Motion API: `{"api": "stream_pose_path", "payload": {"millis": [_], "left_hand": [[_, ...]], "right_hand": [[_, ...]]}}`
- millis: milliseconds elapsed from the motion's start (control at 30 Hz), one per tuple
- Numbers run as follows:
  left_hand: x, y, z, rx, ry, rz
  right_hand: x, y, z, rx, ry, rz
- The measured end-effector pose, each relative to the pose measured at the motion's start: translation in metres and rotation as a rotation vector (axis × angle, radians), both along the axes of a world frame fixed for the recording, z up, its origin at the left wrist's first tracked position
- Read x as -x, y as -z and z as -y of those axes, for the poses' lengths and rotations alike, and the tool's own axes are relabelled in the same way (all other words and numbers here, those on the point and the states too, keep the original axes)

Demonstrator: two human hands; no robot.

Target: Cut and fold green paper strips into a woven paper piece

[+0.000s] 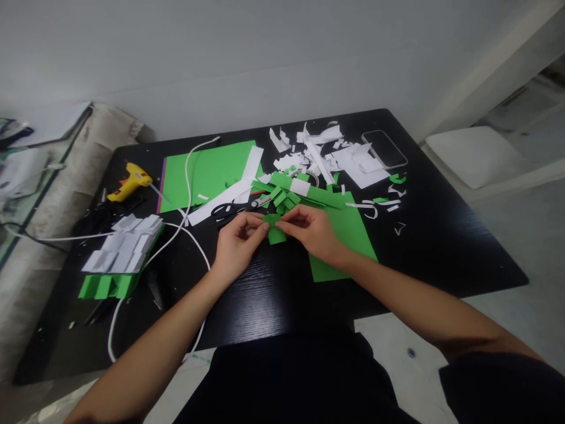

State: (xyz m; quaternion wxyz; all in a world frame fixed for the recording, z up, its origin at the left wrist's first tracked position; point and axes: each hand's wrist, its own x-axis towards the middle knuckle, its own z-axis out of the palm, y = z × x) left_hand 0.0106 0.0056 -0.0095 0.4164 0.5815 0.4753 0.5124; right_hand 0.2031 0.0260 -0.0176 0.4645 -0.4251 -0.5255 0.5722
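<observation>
Both hands meet over the middle of the black table [441, 235]. My left hand [238, 238] and my right hand [311, 229] each pinch a small folded green paper piece [275, 228] between fingertips, the left on its left edge, the right on its right edge. Just behind the hands lies a heap of green paper strips [286, 191] and black scissors [229, 211]. A green sheet [348, 235] lies under my right hand.
A yellow glue gun [130, 181] with a white cable [189, 176] lies at the left. Folded white and green pieces [121, 253] are stacked front left. A large green sheet [207, 171], white scraps [326, 153] and a phone [384, 148] lie behind.
</observation>
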Motion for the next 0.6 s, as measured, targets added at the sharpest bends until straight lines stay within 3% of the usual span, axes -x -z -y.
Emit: {"api": "stream_pose_path", "payload": {"millis": [600], "left_hand": [[0.0024, 0.0033, -0.0031, 0.134, 0.056, 0.041]], "right_hand": [[-0.0011, 0.0010, -0.0001, -0.020, 0.017, -0.002]]}}
